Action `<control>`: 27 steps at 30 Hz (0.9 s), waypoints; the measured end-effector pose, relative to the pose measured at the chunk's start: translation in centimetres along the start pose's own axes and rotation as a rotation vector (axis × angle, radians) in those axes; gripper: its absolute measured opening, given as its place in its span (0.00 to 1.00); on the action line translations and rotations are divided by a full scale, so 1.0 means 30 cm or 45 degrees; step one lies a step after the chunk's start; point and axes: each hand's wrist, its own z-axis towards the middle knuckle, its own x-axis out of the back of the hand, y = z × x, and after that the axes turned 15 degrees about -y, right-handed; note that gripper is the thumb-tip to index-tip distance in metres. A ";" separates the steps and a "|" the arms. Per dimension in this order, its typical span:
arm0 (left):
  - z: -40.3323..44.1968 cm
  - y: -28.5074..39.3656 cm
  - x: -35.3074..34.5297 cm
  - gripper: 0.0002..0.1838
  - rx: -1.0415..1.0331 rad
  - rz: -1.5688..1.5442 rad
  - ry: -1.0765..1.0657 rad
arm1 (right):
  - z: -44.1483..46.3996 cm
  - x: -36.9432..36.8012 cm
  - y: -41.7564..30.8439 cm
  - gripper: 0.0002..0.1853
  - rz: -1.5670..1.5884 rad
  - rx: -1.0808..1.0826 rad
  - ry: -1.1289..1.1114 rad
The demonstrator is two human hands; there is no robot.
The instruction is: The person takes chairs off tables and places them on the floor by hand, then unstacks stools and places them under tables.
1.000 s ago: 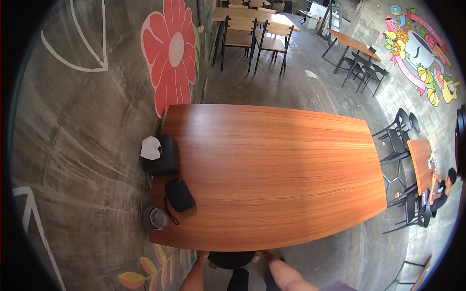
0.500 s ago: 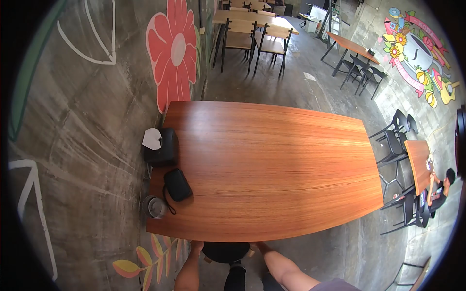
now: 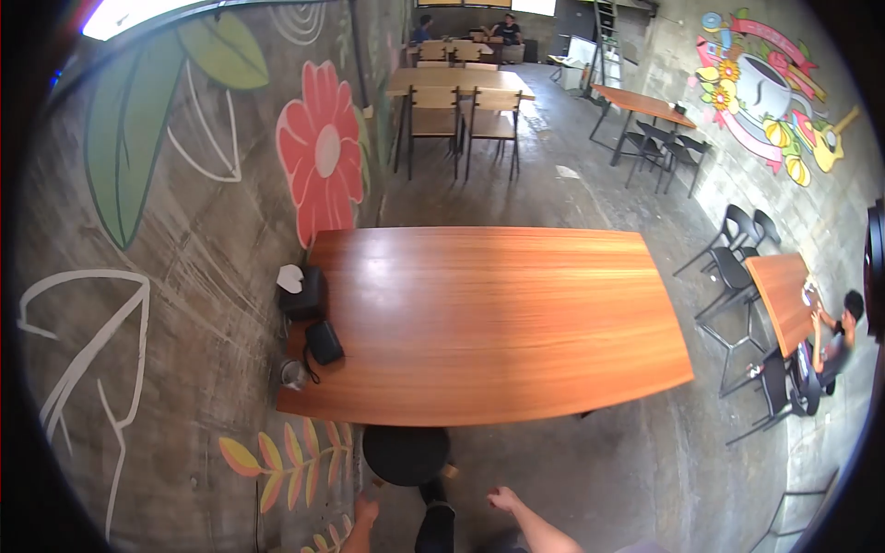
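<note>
A round black stool [image 3: 406, 455] with light wooden feet stands at the near edge of the brown wooden table [image 3: 498, 323], its seat partly under the tabletop. Low on the left, my left hand [image 3: 366, 508] hangs beside the stool, apart from it, fingers loosely curled around nothing visible. My right hand [image 3: 502, 499] is off to the stool's right over the floor, also curled and empty. One dark trouser leg shows just below the seat.
At the table's left end are a black tissue box [image 3: 303, 297], a black pouch with a strap [image 3: 324, 342] and a glass jar [image 3: 293, 373]. A painted wall [image 3: 184, 369] borders the left. A seated person [image 3: 837, 341] is at another table on the right; chairs stand beyond.
Both hands have come away from the stool's sides, and the arms are lower. My view has tilted up and moved back from the table. More of the stool seat shows.
</note>
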 end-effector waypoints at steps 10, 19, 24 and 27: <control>-0.796 -0.276 -0.288 0.23 -1.671 -0.555 -1.139 | -1.181 0.175 0.771 0.08 1.021 -0.247 0.363; -0.724 0.557 -0.663 0.23 -0.415 0.524 -0.450 | -1.683 0.063 1.257 0.11 1.610 -0.253 0.829; -0.736 0.838 -0.977 0.25 -0.522 0.458 -0.638 | -1.680 -0.026 1.297 0.11 1.698 -0.275 0.760; -0.768 0.895 -1.169 0.24 -0.567 0.681 -0.678 | -1.705 -0.005 1.272 0.13 1.737 -0.144 0.562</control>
